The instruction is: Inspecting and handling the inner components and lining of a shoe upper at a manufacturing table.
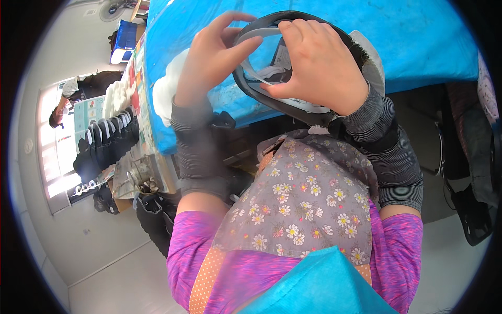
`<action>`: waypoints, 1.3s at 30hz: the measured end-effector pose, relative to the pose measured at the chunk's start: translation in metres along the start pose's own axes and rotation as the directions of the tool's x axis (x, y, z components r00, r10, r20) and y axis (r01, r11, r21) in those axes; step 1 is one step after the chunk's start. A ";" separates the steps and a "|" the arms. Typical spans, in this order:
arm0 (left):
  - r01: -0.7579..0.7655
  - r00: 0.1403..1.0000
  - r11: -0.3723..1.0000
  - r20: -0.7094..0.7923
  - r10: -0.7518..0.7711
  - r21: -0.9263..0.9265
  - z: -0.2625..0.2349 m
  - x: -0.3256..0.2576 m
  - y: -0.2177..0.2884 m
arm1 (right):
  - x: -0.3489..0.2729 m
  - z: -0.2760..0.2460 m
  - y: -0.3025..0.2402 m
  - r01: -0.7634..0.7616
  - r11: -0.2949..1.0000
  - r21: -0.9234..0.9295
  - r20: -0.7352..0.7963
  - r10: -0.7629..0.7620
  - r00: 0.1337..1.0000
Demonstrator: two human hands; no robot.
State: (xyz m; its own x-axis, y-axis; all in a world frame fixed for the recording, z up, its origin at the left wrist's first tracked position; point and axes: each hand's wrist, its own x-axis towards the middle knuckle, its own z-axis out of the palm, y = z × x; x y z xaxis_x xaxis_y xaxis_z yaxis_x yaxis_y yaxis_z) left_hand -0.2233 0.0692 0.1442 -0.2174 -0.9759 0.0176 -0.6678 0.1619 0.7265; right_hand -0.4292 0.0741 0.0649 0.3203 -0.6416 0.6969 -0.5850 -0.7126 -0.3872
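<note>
Turquoise cloth (319,282) pokes up nearest, and just past it my flowered apron (298,209) covers my lap. Dark striped sleeve covers (400,172) run along both forearms. Ahead is the black oval piece (261,98), at the near edge of the blue-covered desk (429,42), its hollow facing up at me. My left hand (209,57), slightly blurred, is at its left rim, with thumb and fingers parted; that grip looks open. My right hand (324,65) lies over its right half, fingers toward the far rim and thumb spread inward near a white band (252,71); I cannot tell whether this grip closes on anything.

I judge the piece partway done: its oval is formed and the band lies within it, though I cannot see whether that is fastened. A pale patch (375,65) with a rough edge shows at its right, so trimming or tidying may be left. Farther left, soft white things (166,94) rest on the desk, and beyond them stands a row of black pieces with pale linings (107,133).
</note>
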 end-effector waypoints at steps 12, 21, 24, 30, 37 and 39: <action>0.023 0.999 0.904 0.018 -0.034 0.427 0.004 0.015 0.012 | 0.001 0.005 0.004 -0.012 0.998 0.058 0.048 0.009 0.999; 0.075 0.997 0.941 -0.028 -0.070 0.329 0.007 0.015 0.007 | -0.002 0.005 0.004 -0.012 0.999 0.052 0.013 0.011 1.000; 0.072 0.997 0.942 -0.055 -0.058 0.328 0.008 0.012 0.003 | -0.005 -0.001 -0.001 -0.036 0.996 0.083 0.010 0.035 0.999; 0.090 0.993 0.965 -0.095 -0.068 0.248 0.007 0.015 -0.006 | -0.015 0.001 -0.020 -0.142 0.965 0.221 0.067 0.131 0.989; 0.114 0.983 0.982 -0.163 -0.090 0.149 0.014 0.010 -0.009 | -0.020 0.019 -0.024 0.051 0.959 0.277 -0.056 -0.037 0.998; 0.095 0.981 0.989 -0.179 -0.074 0.112 0.016 0.009 -0.012 | -0.021 0.026 -0.021 0.133 0.945 0.298 -0.119 -0.101 0.988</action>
State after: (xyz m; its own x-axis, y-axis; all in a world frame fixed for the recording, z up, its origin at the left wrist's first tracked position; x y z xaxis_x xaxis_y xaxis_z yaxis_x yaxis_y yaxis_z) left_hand -0.2288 0.0611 0.1246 -0.0362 -0.9956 0.0865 -0.7611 0.0836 0.6433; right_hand -0.4040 0.0948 0.0426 0.2868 -0.5280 0.7993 -0.2880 -0.8433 -0.4537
